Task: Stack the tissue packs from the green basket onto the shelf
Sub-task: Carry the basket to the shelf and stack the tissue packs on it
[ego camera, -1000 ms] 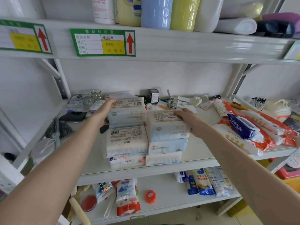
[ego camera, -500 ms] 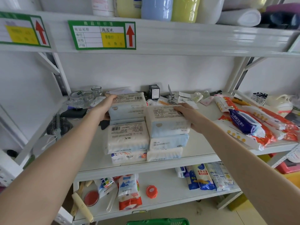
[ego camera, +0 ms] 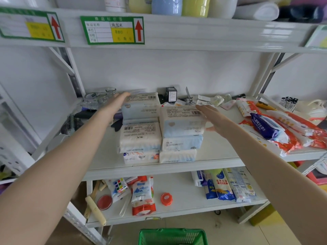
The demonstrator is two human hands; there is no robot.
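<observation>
Mid-frame on the white metal shelf (ego camera: 221,152), both flat hands flank the stacked white-and-blue plastic tissue packs (ego camera: 162,128): left hand (ego camera: 117,105) touching the rear top pack, right hand (ego camera: 211,117) beside the front one, fingers straight.

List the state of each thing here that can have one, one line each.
Left hand: open, fingers straight against the back tissue pack.
Right hand: open, flat beside the top front tissue pack.
Tissue packs: stacked in two piles on the middle shelf.
Green basket: on the floor below; contents hidden.
Wet wipes pack: lying flat, lid closed.
</observation>
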